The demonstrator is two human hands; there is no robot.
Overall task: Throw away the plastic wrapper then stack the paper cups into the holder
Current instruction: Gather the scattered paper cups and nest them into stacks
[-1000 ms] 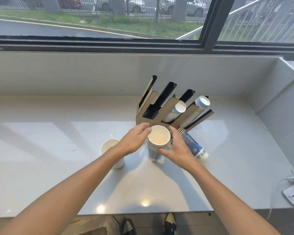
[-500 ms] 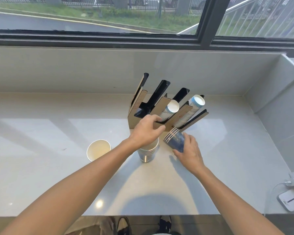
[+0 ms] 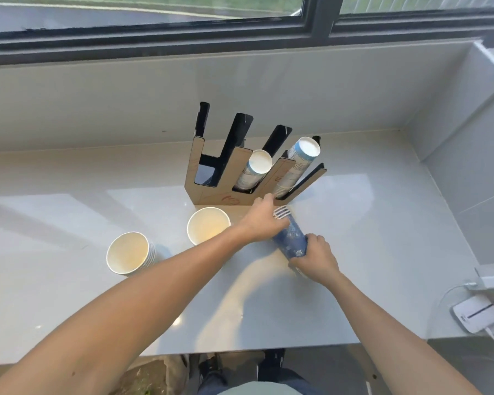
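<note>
A brown and black slotted cup holder (image 3: 211, 192) stands on the white counter, with cup stacks in its two right slots (image 3: 254, 169) (image 3: 300, 158). In front of it a blue stack of paper cups (image 3: 290, 238) lies on its side. My left hand (image 3: 261, 219) grips its far, rim end and my right hand (image 3: 315, 258) grips its near end. Two upright cup stacks stand to the left: one (image 3: 208, 228) right before the holder, another (image 3: 130, 252) farther left. No plastic wrapper is in view.
The white counter (image 3: 69, 280) runs to a low wall under the window and a side wall on the right. A white charger and small white device with cables (image 3: 475, 310) lie at the counter's right front corner. My shoes show below the front edge.
My left hand has let go of the upright stack before the holder and moved right onto the lying blue stack. My right hand slid to its near end. The view tilted down.
</note>
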